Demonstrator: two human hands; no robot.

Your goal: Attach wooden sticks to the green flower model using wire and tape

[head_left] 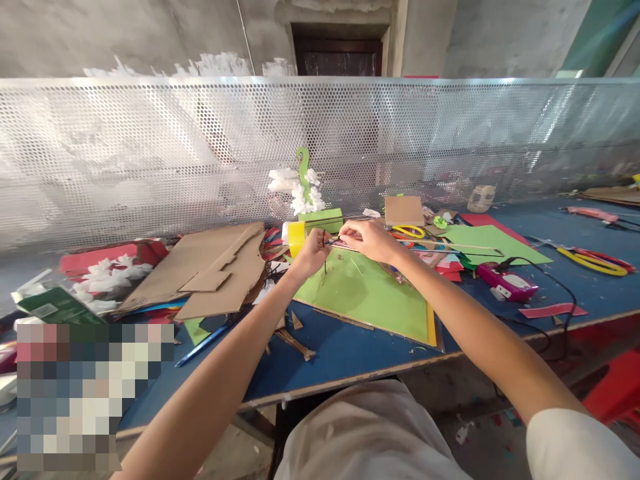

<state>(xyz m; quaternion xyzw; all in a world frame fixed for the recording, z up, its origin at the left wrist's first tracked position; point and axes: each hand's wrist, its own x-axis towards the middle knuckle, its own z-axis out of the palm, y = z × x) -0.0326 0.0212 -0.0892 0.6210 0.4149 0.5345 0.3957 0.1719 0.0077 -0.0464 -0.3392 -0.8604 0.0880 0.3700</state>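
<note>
My left hand (313,252) and my right hand (367,238) meet above a green paper sheet (367,293) on the blue table (330,360). Both pinch a thin dark stick or wire (331,241) between their fingertips. A short dark strand hangs down from it near my left hand. A yellow tape roll (295,237) and a green box (323,220) sit just behind my left hand. A white-and-green paper flower (300,187) stands upright behind the box.
Brown cardboard pieces (210,270) lie to the left. White paper flowers (107,273) sit further left. Yellow-handled scissors (410,232), a pink glue gun (505,281) with a black cord and green paper (493,243) lie right. A perforated metal screen (200,147) backs the table.
</note>
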